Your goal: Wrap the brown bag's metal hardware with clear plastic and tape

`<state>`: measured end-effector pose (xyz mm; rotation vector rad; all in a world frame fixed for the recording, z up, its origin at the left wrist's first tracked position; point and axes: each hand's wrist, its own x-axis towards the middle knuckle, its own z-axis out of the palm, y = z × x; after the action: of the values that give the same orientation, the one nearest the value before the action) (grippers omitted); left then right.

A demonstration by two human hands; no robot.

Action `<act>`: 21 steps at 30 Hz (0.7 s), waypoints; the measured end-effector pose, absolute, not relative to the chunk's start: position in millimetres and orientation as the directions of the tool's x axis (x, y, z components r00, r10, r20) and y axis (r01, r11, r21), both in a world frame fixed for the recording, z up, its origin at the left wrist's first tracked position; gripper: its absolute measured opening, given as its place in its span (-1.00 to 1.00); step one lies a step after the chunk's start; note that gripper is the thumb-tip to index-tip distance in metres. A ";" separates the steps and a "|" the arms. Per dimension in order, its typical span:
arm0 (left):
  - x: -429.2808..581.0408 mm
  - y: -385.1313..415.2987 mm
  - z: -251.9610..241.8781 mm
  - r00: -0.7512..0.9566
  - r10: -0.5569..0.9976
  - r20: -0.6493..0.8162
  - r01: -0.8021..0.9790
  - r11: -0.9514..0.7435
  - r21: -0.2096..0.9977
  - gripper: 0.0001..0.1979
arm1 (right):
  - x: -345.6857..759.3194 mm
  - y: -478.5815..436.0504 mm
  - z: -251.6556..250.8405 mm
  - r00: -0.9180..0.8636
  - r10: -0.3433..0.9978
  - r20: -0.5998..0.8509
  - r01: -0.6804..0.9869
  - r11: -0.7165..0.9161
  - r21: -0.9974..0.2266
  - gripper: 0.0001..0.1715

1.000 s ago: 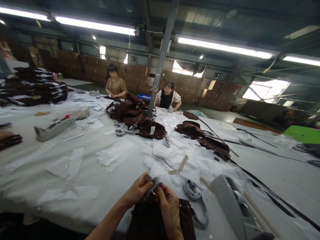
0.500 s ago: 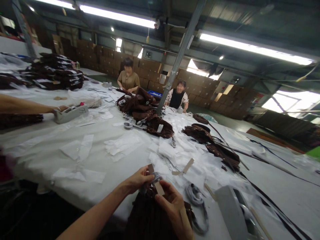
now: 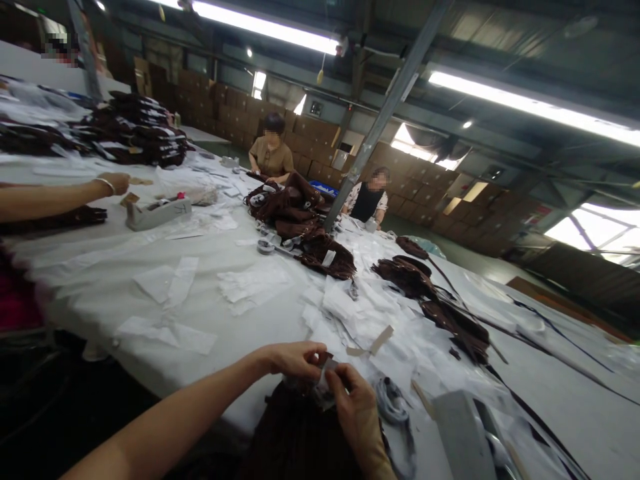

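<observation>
- The left hand [image 3: 299, 360] comes in from the lower left on a long, bare forearm slanting up to the right; its thumb and fingers are pinched on a small pale grey flat piece [image 3: 326, 371], whose exact make-up is too blurred to tell.
- The right hand [image 3: 356, 397] rises from the lower edge, wrist bent inward, thumb and fingertips closed on the same piece; the two hands almost meet.
- That piece sits between the fingertips, just above the top of a dark brown soft article [image 3: 293, 437] at the bench's near edge.
- Right of the right hand, a grey coiled strap [image 3: 393, 403] lies near a bulky grey tape dispenser [image 3: 463, 427].
- The long bench [image 3: 260, 330] has a white covering, strewn with thin white sheets [image 3: 255, 283].
- Farther along it, a heap of dark brown soft goods [image 3: 295, 223] lies by a slanting grey metal post [image 3: 380, 127].
- At the left, a co-worker's hand [image 3: 117, 182] with a pale wristband reaches above a second grey dispenser [image 3: 159, 213].
- Two people sit or stand across the bench, before stacked brown cardboard cartons [image 3: 227, 110], under bright tube lights [image 3: 265, 27].
</observation>
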<state>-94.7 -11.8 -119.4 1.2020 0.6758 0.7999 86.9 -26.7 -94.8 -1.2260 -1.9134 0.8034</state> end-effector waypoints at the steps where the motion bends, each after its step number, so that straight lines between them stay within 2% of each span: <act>1: -93.3 -12.3 -118.3 0.560 0.828 -0.035 -0.171 0.156 0.973 -0.73 | 88.8 -25.9 -92.9 -0.289 0.927 0.238 0.494 0.358 -0.793 -0.73; 7: -89.4 -20.0 -115.8 0.484 0.875 -0.004 -0.231 0.132 0.964 -0.71 | 92.6 -17.6 -91.3 -0.313 0.921 0.232 0.459 0.360 -0.812 -0.74; 10: -89.1 -20.0 -117.6 0.436 0.900 0.002 -0.304 0.145 0.942 -0.66 | 91.8 -15.2 -100.9 -0.289 0.897 0.336 0.454 0.437 -0.776 -0.72; 11: -89.3 -19.2 -118.3 0.434 0.901 0.000 -0.321 0.154 0.934 -0.65 | 92.5 -14.7 -104.1 -0.309 0.856 0.415 0.474 0.517 -0.712 -0.72; 13: -90.2 -17.4 -119.5 0.440 0.898 -0.005 -0.335 0.169 0.927 -0.65 | 95.6 -13.5 -108.4 -0.409 0.709 0.574 0.510 0.699 -0.501 -0.74; 16: -92.2 -14.7 -121.1 0.460 0.888 -0.017 -0.353 0.200 0.914 -0.65 | 102.0 -10.4 -108.0 -0.590 0.493 0.639 0.489 0.848 -0.203 -0.70; 18: -93.1 -13.3 -122.2 0.471 0.882 -0.022 -0.368 0.219 0.904 -0.66 | 104.9 -8.6 -105.0 -0.656 0.426 0.623 0.469 0.877 -0.105 -0.70; 21: -94.0 -11.9 -122.7 0.491 0.871 -0.029 -0.384 0.246 0.890 -0.66 | 104.7 -8.2 -101.4 -0.683 0.400 0.611 0.473 0.880 -0.047 -0.71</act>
<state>-94.0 -11.9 -122.7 0.9748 0.6006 0.9297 104.7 -8.2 -101.4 -0.6263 -2.4077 -0.1505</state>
